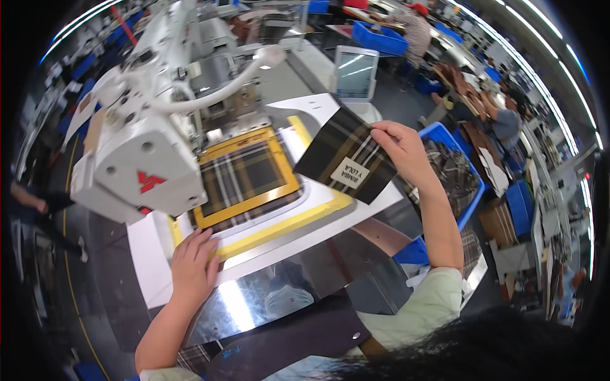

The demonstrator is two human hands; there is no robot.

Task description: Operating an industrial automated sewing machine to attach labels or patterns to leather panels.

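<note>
Pinched at its far right corner, a dark plaid fabric piece (318, 152) with a small white label hangs from my right hand (406, 149), above the right side of the machine bed. My left hand (192, 263) lies flat with fingers stretched, at the near left edge of the white sheet (152, 273) and its yellow tape strip. Just beyond those fingers, a yellow frame (289, 171) surrounds another plaid fabric piece (244, 171). The white sewing machine head (143, 159) stands to the left of the frame.
A shiny metal table plate (254, 298) lies nearest me. On the right, a blue bin (473, 206) holds plaid fabric. A screen (356, 73) stands behind the bed. Other people work at the far right, one in a red cap (419, 9); a person stands at far left.
</note>
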